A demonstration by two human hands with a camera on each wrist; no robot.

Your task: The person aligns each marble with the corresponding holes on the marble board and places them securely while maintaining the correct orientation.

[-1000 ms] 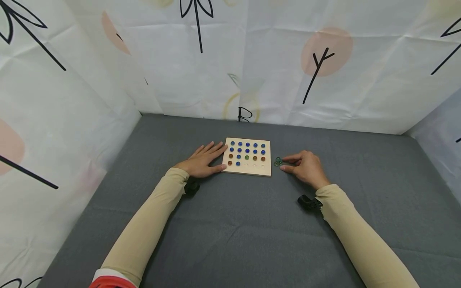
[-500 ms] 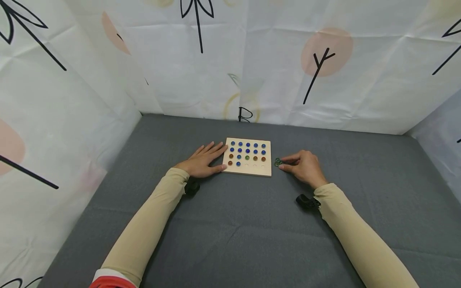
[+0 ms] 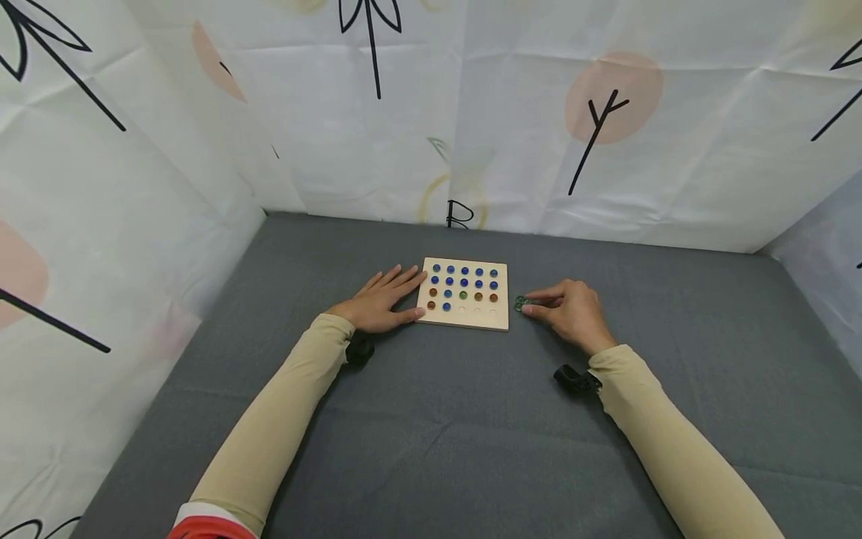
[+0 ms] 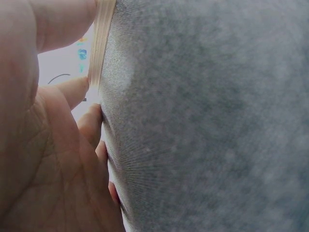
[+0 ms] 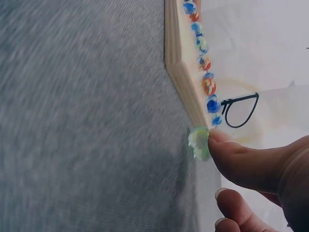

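A pale wooden board (image 3: 465,318) lies on the grey table, with rows of blue, orange and green marbles in its hollows. Three hollows in the row nearest me hold no marble. My left hand (image 3: 378,303) rests with spread fingers against the board's left edge, its thumb at the near corner. To the right of the board is a small cluster of green marbles (image 3: 521,303). My right hand (image 3: 571,313) has thumb and forefinger curled around a green marble there. In the right wrist view the thumb touches the green glass (image 5: 198,143); the forefinger's tip is hidden.
Grey cloth (image 3: 431,434) covers the table. White patterned fabric (image 3: 498,112) hangs behind it and at both sides. A black wrist camera (image 3: 577,379) sits under my right wrist, another (image 3: 359,350) under the left.
The right thumb and forefinger have drawn in on the green marbles, shifting slightly left. The left hand and the board have stayed in place.
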